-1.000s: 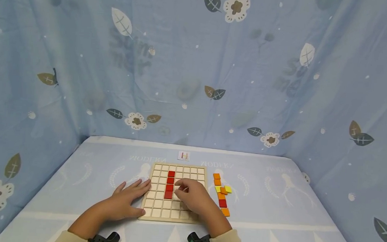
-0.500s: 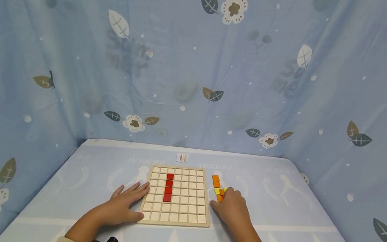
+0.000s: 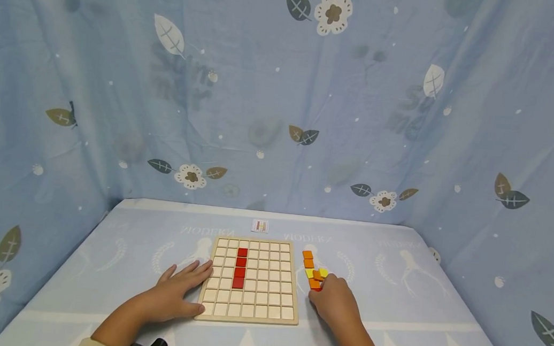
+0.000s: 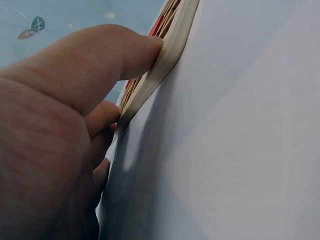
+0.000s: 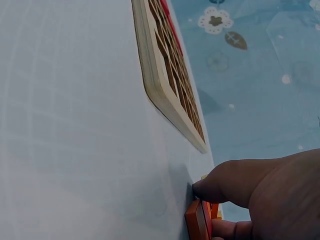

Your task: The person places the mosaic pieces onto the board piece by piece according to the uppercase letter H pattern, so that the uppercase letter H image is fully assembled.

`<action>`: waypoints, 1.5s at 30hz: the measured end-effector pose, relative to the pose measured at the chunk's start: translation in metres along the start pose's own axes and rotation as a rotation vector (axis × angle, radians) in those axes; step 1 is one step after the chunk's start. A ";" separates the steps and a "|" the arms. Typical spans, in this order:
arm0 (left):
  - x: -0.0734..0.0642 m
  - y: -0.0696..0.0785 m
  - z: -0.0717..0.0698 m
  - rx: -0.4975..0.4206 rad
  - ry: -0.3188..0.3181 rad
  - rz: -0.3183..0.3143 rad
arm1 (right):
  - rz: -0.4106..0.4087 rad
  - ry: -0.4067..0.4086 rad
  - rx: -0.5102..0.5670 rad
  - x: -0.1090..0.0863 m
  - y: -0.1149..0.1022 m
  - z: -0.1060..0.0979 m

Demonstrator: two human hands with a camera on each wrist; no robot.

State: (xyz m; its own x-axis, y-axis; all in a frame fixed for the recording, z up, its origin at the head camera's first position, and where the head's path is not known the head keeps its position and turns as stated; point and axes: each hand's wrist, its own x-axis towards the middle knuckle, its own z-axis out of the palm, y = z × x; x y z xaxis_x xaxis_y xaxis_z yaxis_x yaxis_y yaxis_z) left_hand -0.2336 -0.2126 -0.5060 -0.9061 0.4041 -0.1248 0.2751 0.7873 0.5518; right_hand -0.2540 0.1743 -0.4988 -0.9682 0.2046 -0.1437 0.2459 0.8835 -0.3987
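A wooden grid board (image 3: 247,320) lies on the table, with a column of several red tiles (image 3: 239,271) in its cells. My left hand (image 3: 177,294) rests spread at the board's left edge; in the left wrist view its thumb (image 4: 142,52) touches the rim. Right of the board, my right hand (image 3: 337,301) is down at the near end of a row of loose tiles. Its thumb and fingers are at a red tile (image 5: 207,212), just behind an orange tile (image 5: 196,221). The hand mostly hides both in the head view.
Orange tiles (image 3: 307,263) and yellow tiles (image 3: 309,273) lie in a loose row right of the board, some overlapping. A small printed card (image 3: 260,226) lies beyond the board. Patterned blue curtains (image 3: 281,114) surround the table's far side and flanks.
My right hand has moved from over the board to the loose tiles on the right, then shifted slightly among them. The left hand has stayed at the board's edge.
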 end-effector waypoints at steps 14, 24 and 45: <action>0.000 -0.002 0.001 -0.009 0.004 0.001 | 0.028 -0.064 0.056 -0.005 0.004 -0.009; -0.002 0.000 -0.001 -0.009 -0.001 -0.005 | -0.076 0.027 0.151 -0.005 0.002 -0.006; 0.000 -0.001 0.000 0.011 0.008 -0.011 | -0.511 -0.252 0.396 -0.044 -0.113 0.052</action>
State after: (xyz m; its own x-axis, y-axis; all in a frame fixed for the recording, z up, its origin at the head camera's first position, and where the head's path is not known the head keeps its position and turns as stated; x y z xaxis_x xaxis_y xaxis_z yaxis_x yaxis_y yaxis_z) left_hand -0.2335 -0.2133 -0.5062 -0.9119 0.3912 -0.1241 0.2681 0.7967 0.5417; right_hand -0.2368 0.0435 -0.4941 -0.9388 -0.3426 -0.0363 -0.1941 0.6130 -0.7659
